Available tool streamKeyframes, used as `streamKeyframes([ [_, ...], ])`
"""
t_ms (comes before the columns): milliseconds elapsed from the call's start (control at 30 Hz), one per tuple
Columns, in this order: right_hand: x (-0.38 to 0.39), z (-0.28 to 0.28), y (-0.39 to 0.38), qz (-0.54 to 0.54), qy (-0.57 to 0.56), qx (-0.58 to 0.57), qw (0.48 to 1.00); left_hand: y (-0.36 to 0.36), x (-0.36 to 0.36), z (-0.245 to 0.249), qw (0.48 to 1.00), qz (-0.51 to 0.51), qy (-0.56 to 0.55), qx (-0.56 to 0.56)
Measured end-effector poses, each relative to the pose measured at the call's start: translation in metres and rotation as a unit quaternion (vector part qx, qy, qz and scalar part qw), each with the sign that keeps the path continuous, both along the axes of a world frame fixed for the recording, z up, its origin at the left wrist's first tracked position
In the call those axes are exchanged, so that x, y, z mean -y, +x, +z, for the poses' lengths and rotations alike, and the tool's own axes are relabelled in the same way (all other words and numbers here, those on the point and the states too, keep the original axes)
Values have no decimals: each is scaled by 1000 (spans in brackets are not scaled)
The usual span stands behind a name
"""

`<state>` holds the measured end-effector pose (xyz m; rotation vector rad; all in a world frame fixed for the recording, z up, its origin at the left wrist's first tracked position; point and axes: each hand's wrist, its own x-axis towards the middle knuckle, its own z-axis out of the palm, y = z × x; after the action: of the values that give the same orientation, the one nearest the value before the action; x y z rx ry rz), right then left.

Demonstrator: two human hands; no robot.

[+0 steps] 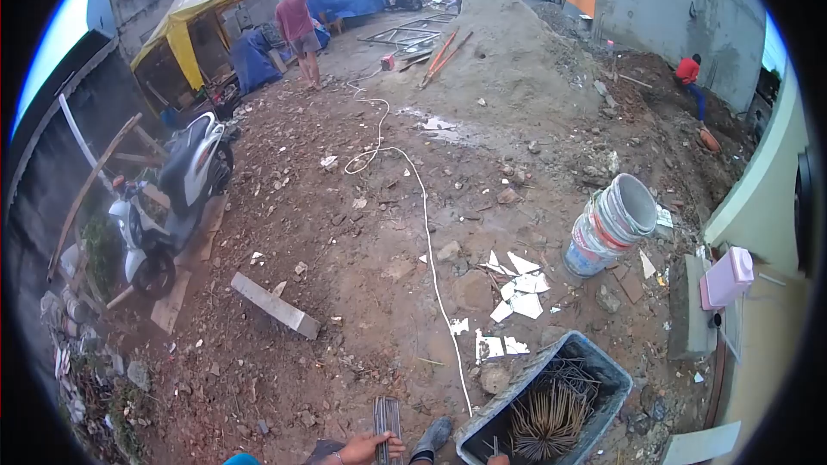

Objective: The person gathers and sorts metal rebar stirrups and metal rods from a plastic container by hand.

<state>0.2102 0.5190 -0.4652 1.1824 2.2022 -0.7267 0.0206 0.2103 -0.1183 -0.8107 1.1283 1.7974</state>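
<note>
My left hand [362,449] is closed around a bundle of thin metal rods [388,418], which stand up side by side at the bottom of the view. My right hand [499,460] shows only in part at the lower edge, over the near side of a dark plastic tub [616,379]. A thin metal piece [494,445] sticks up beside its fingers; what it is I cannot make out. Inside the tub lie many rusty bent metal rods [547,422], fanned out, with darker ones behind. A shoe [435,435] rests between my left hand and the tub.
Stacked buckets [610,228] and broken white tiles [521,288] lie beyond the tub. A white cable [422,198] crosses the rubble ground. A concrete block [274,306] and motorbike [172,198] are left. One person [297,30] stands far back; another [689,77] sits at right.
</note>
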Motion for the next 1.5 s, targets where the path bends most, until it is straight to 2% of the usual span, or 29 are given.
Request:
streamKeyframes([
  [33,-6,1,5,-31,-10,-15,999,1,12,-10,1000,-5,24,-11],
  [200,-23,10,20,-193,-97,-57,975,-10,44,28,996,32,55,-66],
  [267,-3,87,3,-221,-50,-157,961,-10,61,36,992,29,48,-110],
  [300,4,100,2,-230,-45,-213,948,-14,68,41,994,21,45,-101],
  [333,8,110,3,-214,-30,-220,951,-16,73,46,993,23,34,-113],
  [367,22,159,-8,-234,-50,-267,933,-14,77,50,992,26,25,-124],
  [400,20,148,-1,-234,-51,-285,928,-14,81,53,993,17,26,-115],
  [500,27,174,6,-234,-11,-339,911,-25,86,65,990,8,23,-140],
  [533,26,186,8,-244,-30,-348,905,-26,85,70,989,9,29,-146],
  [667,58,323,-1,-274,-73,-370,885,-29,79,94,984,-16,61,-165],
  [700,65,361,-1,-312,-115,-353,875,-29,79,102,981,-26,74,-178],
  [767,77,411,5,-337,-132,-374,854,-30,65,114,974,-55,108,-189],
  [800,78,422,11,-291,-114,-402,861,-28,61,119,970,-64,128,-198],
  [867,91,466,17,-317,-114,-390,857,-29,51,128,967,-97,107,-209],
  [1033,119,571,2,-319,-213,-437,813,-32,30,148,954,-141,113,-239],
  [1100,129,592,1,-295,-223,-443,817,-31,25,156,938,-178,109,-276],
  [1167,141,611,-5,-282,-253,-457,805,-28,17,167,938,-169,114,-281],
  [1233,154,623,-15,-265,-264,-456,807,-24,11,177,903,-246,124,-329],
  [1300,167,631,-27,-250,-286,-468,798,-14,7,206,897,-242,85,-360],
  [1333,172,632,-34,-244,-303,-470,792,-7,4,215,903,-186,107,-371],
  [1500,192,640,-65,-192,-355,-481,778,-12,20,228,895,-171,64,-408],
])
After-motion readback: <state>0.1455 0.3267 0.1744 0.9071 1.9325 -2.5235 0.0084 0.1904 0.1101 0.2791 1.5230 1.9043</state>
